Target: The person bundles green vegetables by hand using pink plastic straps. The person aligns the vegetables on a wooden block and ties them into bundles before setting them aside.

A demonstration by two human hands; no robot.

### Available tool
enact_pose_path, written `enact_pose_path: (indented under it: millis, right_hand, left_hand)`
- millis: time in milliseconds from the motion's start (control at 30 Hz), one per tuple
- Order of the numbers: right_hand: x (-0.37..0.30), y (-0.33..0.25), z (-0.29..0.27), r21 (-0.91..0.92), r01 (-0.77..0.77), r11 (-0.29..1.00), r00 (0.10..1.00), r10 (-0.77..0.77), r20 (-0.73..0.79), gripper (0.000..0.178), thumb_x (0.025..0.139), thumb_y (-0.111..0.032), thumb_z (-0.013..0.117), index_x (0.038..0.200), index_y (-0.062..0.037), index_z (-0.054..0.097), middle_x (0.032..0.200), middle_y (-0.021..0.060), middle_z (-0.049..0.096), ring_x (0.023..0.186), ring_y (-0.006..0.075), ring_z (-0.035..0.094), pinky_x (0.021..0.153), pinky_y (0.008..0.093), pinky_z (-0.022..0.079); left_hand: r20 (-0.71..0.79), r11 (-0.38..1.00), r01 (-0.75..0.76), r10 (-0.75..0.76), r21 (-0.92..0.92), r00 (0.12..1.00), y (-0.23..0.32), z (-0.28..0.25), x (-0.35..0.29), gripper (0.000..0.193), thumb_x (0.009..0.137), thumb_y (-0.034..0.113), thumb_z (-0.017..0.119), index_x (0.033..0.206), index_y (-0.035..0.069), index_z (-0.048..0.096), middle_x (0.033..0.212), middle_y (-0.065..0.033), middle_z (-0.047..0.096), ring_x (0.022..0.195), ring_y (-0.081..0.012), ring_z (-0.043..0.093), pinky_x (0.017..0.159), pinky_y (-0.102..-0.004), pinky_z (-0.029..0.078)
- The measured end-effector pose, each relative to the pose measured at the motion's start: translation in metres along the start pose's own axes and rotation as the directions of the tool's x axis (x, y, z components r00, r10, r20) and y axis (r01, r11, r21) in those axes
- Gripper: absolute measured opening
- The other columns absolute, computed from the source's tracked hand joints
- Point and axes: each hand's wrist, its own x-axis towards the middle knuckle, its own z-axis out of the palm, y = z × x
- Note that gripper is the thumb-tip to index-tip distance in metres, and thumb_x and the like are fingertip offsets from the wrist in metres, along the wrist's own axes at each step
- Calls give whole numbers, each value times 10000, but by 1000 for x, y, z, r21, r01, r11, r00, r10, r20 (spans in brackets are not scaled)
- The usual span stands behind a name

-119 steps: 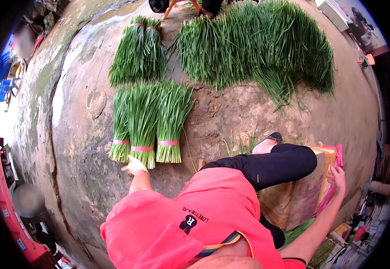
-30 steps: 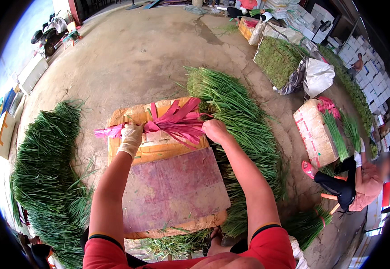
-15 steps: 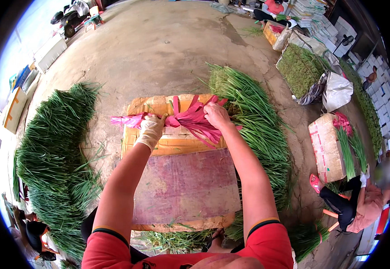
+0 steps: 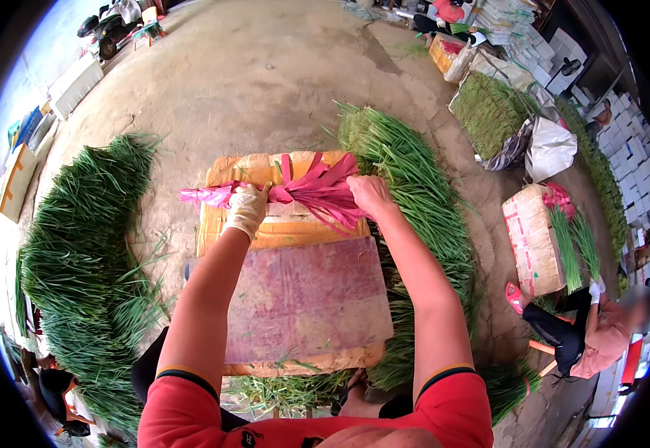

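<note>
A bundle of pink plastic strips (image 4: 316,187) lies across the far part of a box wrapped in orange tape (image 4: 288,230). My left hand (image 4: 248,210), in a whitish glove, is closed round the bundle left of its middle, and a narrow pink end sticks out beyond it. My bare right hand (image 4: 370,196) pinches the loose strips at the right end, by the box's right edge. The fingertips of the right hand are partly hidden. Nearer to me, a flat purple-stained sheet (image 4: 306,299) covers the box top, with bits of green leaf on it.
Long green stalks are heaped on the left (image 4: 78,254) and close along the right (image 4: 422,201). Farther right, a person (image 4: 601,336) sits by a pale box (image 4: 530,239) with green bunches. A large sack of greens (image 4: 489,112) and another person (image 4: 448,15) are beyond.
My right hand has shifted slightly down and now sits at the strips' right end, which look drawn together more. The left hand keeps its hold. The whole view has shifted a little.
</note>
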Motion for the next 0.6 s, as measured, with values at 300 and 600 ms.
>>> enact_pose_path:
  millis: [300, 600]
  right_hand:
    - [-37, 57, -47, 109, -453, 885, 878, 464, -120, 55, 720, -95, 494, 706, -42, 494, 679, 170, 544, 656, 343, 528, 572, 424, 406]
    - [-118, 63, -103, 606, -446, 658, 707, 675, -212, 154, 713, -166, 599, 775, -26, 581, 594, 46, 555, 475, 102, 514, 466, 244, 407]
  left_hand:
    - [-23, 994, -67, 66, -85, 998, -3, -9, -4, 455, 733, 239, 509, 1175, 253, 405, 947, -133, 507, 861, -295, 512, 647, -363, 457]
    - [-151, 981, 11, -41, -193, 988, -15, 18, -15, 802, 675, 139, 547, 1307, 123, 53, 1301, -208, 185, 1190, -410, 176, 933, -423, 286]
